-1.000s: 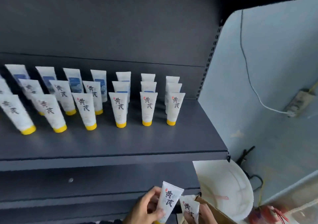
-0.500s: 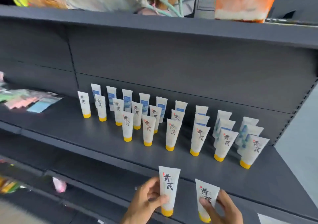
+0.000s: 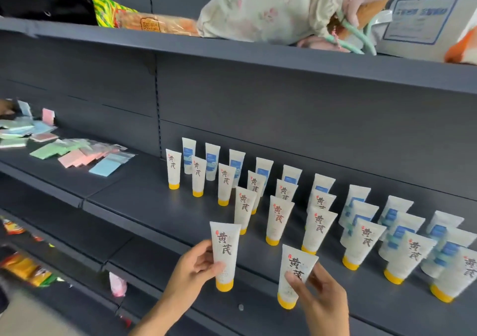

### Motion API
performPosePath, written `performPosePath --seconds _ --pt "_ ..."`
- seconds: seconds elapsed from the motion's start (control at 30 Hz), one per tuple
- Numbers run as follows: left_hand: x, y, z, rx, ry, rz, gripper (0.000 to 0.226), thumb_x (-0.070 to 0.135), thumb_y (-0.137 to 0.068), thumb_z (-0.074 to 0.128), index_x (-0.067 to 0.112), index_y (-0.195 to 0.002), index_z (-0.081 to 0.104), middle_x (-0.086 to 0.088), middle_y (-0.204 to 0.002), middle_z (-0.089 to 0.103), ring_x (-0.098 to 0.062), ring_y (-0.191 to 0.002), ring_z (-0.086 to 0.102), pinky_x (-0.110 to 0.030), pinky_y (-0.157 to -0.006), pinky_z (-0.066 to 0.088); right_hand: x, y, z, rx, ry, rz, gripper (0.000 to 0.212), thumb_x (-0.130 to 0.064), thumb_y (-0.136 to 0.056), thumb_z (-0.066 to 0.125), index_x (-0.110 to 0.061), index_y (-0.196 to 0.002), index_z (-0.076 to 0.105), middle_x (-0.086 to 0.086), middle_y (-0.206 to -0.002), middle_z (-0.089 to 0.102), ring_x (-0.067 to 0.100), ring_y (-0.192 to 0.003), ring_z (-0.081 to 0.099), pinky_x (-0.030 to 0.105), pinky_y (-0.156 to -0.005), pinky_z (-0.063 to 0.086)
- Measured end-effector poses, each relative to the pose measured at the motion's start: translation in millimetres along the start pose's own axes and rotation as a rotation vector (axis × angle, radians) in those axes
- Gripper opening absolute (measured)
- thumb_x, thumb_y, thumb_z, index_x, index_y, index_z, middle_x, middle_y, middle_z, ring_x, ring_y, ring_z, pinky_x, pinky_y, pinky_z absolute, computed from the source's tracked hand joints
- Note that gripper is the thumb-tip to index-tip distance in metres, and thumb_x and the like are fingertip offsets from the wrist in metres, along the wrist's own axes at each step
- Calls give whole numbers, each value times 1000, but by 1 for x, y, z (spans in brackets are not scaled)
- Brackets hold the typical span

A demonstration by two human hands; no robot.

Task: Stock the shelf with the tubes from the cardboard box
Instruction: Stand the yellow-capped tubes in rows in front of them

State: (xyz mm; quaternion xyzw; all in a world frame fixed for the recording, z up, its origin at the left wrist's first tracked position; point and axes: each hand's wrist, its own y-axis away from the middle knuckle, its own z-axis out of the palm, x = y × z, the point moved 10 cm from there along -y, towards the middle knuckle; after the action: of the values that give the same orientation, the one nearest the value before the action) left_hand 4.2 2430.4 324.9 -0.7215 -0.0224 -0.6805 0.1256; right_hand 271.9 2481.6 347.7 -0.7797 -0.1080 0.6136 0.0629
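We held one tube [image 3: 224,254] in our left hand [image 3: 192,271], fingers [image 3: 210,267] pinching its sides, and another tube [image 3: 293,276] in our right hand [image 3: 320,298], fingers pinching it too. Both stood cap-down over the near edge of the shelf [image 3: 144,204], in front of the rows of tubes [image 3: 278,217] standing there. Coloured packets [image 3: 77,155] lay far left.

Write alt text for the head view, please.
Left hand and right hand each hold an upright white tube, left tube and right tube, at the front of a dark shelf already stocked with rows of tubes.
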Motion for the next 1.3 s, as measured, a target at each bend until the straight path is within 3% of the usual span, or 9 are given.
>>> performPosePath --seconds 0.33,0.47,1.03,1.3 --pt "5 -42 -81 15 27 51 35 16 -83 73 24 -118 68 0 -117 74 -17 -108 70 -22 -86 56 -18 -26 100 -37 -70 38 15 -18 -81 81 -27 -91 75 -11 -93 77 6 -88 71 27 -76 56" --pt "4 -59 -94 16 39 47 37 0 -90 68 18 -122 65 3 -118 74 -14 -110 69 -18 -84 55 -23 -37 124 -27 -72 33 15 -17 -81 80 -27 -91 74 -16 -93 76 5 -88 70 19 -72 53" --pt "-16 -96 -124 170 43 6 43 -5 -93 61 22 -127 61 15 -119 72 -3 -110 67 -14 -84 54 -28 -99 183 -26 -152 49 22 -13 -84 77 -29 -99 74 -18 -94 76 1 -89 72 16 -72 56" --pt "-19 -117 -148 126 58 14 42 -8 -93 60 24 -120 63 12 -116 73 -5 -106 68 -12 -81 52 -28 -113 216 61 -126 39 18 -16 -87 75 -31 -96 70 -19 -91 75 -1 -87 70 12 -71 54"
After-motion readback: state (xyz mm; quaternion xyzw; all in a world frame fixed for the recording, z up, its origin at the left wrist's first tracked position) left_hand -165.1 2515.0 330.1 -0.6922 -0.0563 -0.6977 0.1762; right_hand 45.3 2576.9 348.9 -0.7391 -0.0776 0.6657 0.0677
